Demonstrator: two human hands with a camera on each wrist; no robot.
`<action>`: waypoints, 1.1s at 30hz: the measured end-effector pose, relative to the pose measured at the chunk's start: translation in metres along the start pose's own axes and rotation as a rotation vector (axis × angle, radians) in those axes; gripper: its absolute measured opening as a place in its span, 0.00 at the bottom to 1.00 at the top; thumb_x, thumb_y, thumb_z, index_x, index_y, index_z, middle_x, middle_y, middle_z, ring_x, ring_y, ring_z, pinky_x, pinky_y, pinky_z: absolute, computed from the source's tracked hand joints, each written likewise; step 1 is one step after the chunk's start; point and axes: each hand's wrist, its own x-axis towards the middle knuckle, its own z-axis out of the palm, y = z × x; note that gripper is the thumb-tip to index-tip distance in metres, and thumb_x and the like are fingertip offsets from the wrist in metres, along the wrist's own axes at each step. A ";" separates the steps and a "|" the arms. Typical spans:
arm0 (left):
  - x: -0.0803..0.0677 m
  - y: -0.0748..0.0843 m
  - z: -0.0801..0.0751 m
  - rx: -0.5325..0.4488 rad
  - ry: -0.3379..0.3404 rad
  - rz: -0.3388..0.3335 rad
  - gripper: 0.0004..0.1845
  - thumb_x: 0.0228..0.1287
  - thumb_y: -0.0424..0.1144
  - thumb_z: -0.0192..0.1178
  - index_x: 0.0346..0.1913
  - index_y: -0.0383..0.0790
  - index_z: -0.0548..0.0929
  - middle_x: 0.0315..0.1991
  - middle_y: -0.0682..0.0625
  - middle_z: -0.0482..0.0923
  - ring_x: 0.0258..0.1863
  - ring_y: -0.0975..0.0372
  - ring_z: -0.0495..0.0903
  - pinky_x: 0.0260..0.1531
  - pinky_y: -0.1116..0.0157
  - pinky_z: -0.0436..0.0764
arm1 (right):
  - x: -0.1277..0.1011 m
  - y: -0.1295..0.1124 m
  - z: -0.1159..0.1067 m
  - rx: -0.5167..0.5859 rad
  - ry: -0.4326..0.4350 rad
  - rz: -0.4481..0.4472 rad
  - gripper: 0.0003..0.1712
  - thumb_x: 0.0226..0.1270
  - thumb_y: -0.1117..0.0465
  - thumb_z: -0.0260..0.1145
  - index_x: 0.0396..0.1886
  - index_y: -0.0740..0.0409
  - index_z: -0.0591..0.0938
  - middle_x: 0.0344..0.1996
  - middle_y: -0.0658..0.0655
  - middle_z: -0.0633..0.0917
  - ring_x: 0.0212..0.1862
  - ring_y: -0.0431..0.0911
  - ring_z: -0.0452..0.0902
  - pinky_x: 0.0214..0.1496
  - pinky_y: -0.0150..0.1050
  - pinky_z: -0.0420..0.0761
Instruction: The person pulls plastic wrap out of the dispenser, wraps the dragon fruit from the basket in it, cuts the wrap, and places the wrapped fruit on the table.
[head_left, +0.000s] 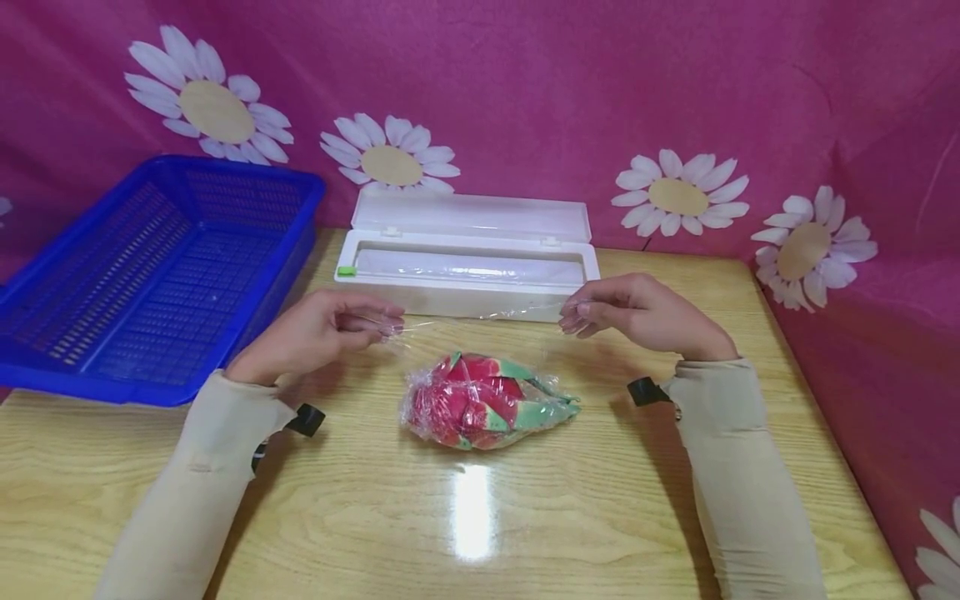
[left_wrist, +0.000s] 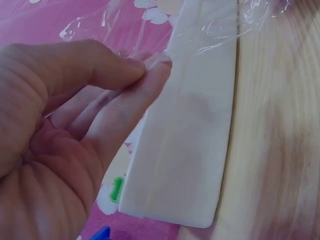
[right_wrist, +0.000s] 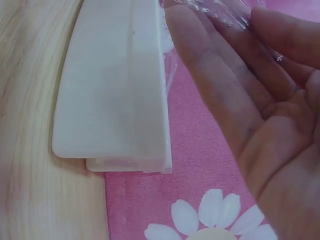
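Note:
A sheet of clear plastic wrap [head_left: 495, 316] stretches between both hands, in front of the white dispenser box. My left hand [head_left: 337, 323] pinches one side of it between thumb and fingertips, as the left wrist view shows. On the other side my right hand [head_left: 637, 310] holds the wrap at its thumb and fingers, partly out of the right wrist frame. Below the sheet a red and green dragon fruit [head_left: 480, 402] lies on its side on the table, with crinkled film around it. The white dispenser box [head_left: 465, 300] stands with its lid raised, a roll of film [head_left: 472, 267] inside.
A blue plastic basket [head_left: 157, 312] stands at the left. The green slider [head_left: 347, 271] sits at the left end of the dispenser's rim. Behind the wooden table [head_left: 570, 517] hangs a pink cloth [head_left: 525, 100] with white flowers.

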 end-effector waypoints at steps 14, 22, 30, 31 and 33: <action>-0.005 0.013 0.000 0.098 0.044 0.049 0.07 0.68 0.36 0.69 0.46 0.45 0.92 0.46 0.50 0.92 0.44 0.64 0.89 0.44 0.74 0.86 | -0.009 -0.013 0.000 -0.059 0.044 0.001 0.09 0.75 0.60 0.66 0.48 0.53 0.90 0.44 0.53 0.92 0.48 0.39 0.89 0.55 0.33 0.87; -0.008 0.022 0.003 0.157 0.054 0.118 0.11 0.69 0.28 0.62 0.47 0.41 0.91 0.45 0.48 0.92 0.44 0.59 0.89 0.45 0.76 0.85 | -0.011 -0.017 -0.002 -0.075 0.021 -0.032 0.12 0.76 0.68 0.61 0.51 0.54 0.87 0.46 0.54 0.91 0.49 0.38 0.89 0.55 0.34 0.87; -0.013 0.028 0.002 0.193 0.026 0.184 0.14 0.70 0.27 0.61 0.52 0.42 0.89 0.45 0.49 0.92 0.43 0.60 0.89 0.42 0.74 0.85 | -0.014 -0.020 -0.005 -0.109 -0.027 -0.087 0.17 0.75 0.72 0.58 0.55 0.59 0.87 0.49 0.57 0.92 0.50 0.38 0.89 0.55 0.35 0.88; -0.014 0.029 0.001 0.204 0.022 0.187 0.14 0.70 0.27 0.61 0.52 0.43 0.90 0.45 0.50 0.92 0.42 0.61 0.88 0.41 0.73 0.85 | -0.014 -0.020 -0.005 -0.115 -0.030 -0.093 0.16 0.75 0.72 0.59 0.54 0.58 0.88 0.47 0.57 0.92 0.49 0.38 0.89 0.54 0.35 0.88; -0.015 0.030 0.000 0.217 0.015 0.186 0.14 0.69 0.27 0.61 0.50 0.45 0.91 0.45 0.51 0.92 0.41 0.62 0.88 0.39 0.73 0.84 | -0.015 -0.020 -0.006 -0.126 -0.035 -0.097 0.15 0.74 0.72 0.61 0.51 0.57 0.89 0.46 0.56 0.92 0.48 0.38 0.89 0.54 0.36 0.88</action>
